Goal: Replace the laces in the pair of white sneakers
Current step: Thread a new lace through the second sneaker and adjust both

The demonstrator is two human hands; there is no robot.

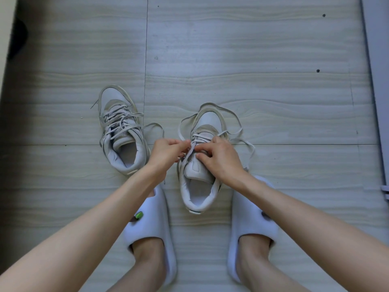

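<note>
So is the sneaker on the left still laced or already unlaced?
Laced, loosely: the left sneaker has its lace crisscrossing the eyelets, ends trailing on the floor.

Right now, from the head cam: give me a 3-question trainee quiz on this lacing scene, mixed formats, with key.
1. True or false: both hands work on the right sneaker.
2. The left sneaker is: A) held up, B) untouched on the floor, C) inside a box.
3. Fill in: the left hand pinches the ____.

Key: 1 true; 2 B; 3 lace. The right hand grips the lacing too.

No legible text or labels anywhere
</note>
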